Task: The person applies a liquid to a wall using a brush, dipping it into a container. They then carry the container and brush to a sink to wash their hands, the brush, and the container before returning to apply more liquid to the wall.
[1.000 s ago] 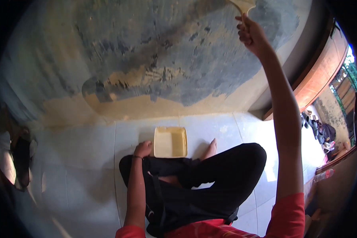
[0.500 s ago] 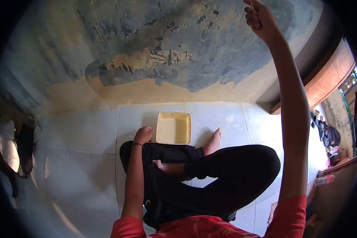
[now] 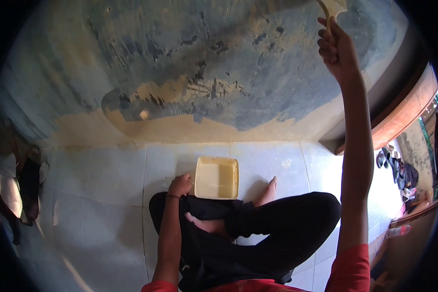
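My right hand is raised at the upper right, its fingers wrapped round the handle of a paint brush whose far end is cut off by the frame's top. Behind it stands a wall with worn blue-grey and beige patches. My left hand rests low by my knee, fingers curled, just left of a square yellowish tray on the tiled floor. Whether the left fingers hold anything is hidden.
My crossed legs in black trousers lie below the tray. Shoes and a dark bag are at the right by a doorway, with a plastic bottle nearer. Cloths hang at the far left.
The view has tilted up, so the tray and floor sit lower. More of the brush in my right hand now shows. My left hand stays beside the tray.
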A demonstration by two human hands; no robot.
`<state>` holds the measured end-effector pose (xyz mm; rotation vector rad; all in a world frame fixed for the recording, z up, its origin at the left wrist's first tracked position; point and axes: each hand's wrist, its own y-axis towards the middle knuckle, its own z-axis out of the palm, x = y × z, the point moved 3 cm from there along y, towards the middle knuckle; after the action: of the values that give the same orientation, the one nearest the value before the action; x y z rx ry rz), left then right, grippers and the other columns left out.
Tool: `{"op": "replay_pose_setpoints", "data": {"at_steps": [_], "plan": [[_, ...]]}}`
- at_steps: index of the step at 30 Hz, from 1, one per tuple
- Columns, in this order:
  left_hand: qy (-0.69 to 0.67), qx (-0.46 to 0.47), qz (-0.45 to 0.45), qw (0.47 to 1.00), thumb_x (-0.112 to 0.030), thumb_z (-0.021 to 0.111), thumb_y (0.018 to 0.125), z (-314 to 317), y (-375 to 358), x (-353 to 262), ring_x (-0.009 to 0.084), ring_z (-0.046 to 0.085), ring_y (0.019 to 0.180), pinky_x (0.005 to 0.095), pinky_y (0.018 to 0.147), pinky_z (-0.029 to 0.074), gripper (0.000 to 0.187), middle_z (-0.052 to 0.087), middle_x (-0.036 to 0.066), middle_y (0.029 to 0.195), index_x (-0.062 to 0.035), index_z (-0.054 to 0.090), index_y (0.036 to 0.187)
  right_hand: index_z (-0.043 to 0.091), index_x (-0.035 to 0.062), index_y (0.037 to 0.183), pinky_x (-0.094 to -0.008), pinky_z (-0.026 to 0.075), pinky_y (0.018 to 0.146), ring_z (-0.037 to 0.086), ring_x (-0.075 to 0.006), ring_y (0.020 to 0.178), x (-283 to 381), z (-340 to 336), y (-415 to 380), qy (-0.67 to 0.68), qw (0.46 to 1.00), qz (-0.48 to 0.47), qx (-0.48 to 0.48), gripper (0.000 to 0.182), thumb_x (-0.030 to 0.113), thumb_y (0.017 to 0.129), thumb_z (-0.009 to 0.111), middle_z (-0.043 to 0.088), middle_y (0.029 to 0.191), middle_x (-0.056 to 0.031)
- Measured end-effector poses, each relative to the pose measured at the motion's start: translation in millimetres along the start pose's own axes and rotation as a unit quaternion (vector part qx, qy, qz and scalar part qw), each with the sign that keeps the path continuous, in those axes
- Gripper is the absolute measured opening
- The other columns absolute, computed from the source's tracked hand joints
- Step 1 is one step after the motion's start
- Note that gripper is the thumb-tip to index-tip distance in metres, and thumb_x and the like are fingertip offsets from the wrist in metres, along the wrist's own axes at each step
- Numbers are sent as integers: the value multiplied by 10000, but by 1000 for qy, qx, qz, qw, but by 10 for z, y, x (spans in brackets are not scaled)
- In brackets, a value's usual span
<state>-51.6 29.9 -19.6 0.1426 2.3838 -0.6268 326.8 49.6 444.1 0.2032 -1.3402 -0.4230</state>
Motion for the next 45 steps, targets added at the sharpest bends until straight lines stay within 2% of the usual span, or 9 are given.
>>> {"op": "replay_pose_setpoints", "data": {"at_steps": [2, 6, 9, 19, 28, 30, 36, 39, 45], "plan": [[34, 2, -1, 999, -181, 476, 768, 34, 10, 8, 276, 653, 637, 377, 677, 513, 284, 656, 150, 715, -80, 622, 989, 412, 12, 1146, -176, 217, 354, 269, -30, 423, -50, 33, -22, -5, 1000, -12, -10, 372, 335, 962, 421, 397, 674, 9], [43, -19, 48, 998, -178, 480, 761, -8, 61, -31, 280, 648, 619, 386, 669, 509, 306, 651, 157, 704, -87, 619, 1018, 433, 10, 1117, -177, 216, 343, 280, -24, 413, -280, -79, -162, 17, 999, -3, -40, 360, 334, 961, 424, 396, 658, 13], [19, 42, -39, 998, -179, 454, 795, -110, -34, -183, 307, 648, 716, 413, 717, 497, 312, 655, 180, 820, -86, 606, 1050, 455, 20, 1089, -176, 217, 341, 292, -22, 403, -583, -202, -345, 7, 998, 25, -60, 345, 339, 964, 416, 397, 640, 19], [54, 28, -11, 998, -153, 448, 814, -34, 75, -100, 360, 612, 880, 437, 787, 481, 307, 642, 199, 880, -87, 599, 1073, 451, 73, 1100, -207, 185, 331, 251, -41, 370, -1866, -735, -1292, 9, 968, 240, -75, 310, 349, 971, 391, 356, 590, 12], [39, 56, -55, 996, -159, 415, 862, -73, 69, -226, 267, 625, 506, 375, 576, 512, 285, 638, 193, 724, -55, 587, 1064, 379, 87, 1051, -215, 233, 349, 306, -56, 414, -3012, -834, -2135, -15, 841, 513, -171, 224, 282, 952, 429, 444, 685, -37], [12, 60, -62, 996, -169, 417, 869, -52, 80, -210, 272, 628, 512, 371, 556, 511, 291, 639, 186, 716, -54, 583, 1078, 371, 82, 969, -218, 236, 349, 294, -65, 410, -3194, -843, -2191, 109, 801, 570, -144, 162, 232, 935, 422, 430, 700, -44], [17, 68, -55, 996, -247, 441, 901, -78, 56, -216, 198, 621, 571, 314, 497, 525, 307, 636, 137, 756, -22, 569, 1068, 375, 39, 803, -226, 230, 349, 275, -72, 391, -3406, -1073, -2206, 185, 768, 584, -187, 171, 173, 906, 404, 414, 694, -58], [15, 63, -51, 997, -170, 416, 872, -77, 48, -236, 261, 630, 515, 364, 558, 515, 308, 643, 183, 726, -50, 578, 1105, 369, 63, 799, -223, 226, 348, 268, -69, 398, -3257, -1154, -2073, 139, 827, 505, -205, 165, 181, 912, 396, 420, 694, -55], [19, 60, -41, 997, -180, 421, 870, -88, 29, -227, 250, 631, 520, 365, 570, 512, 310, 648, 176, 740, -59, 578, 1108, 359, 100, 808, -193, 215, 336, 262, -45, 409, -2857, -1188, -1976, 161, 858, 449, -193, 180, 215, 941, 396, 412, 669, -26]]}}
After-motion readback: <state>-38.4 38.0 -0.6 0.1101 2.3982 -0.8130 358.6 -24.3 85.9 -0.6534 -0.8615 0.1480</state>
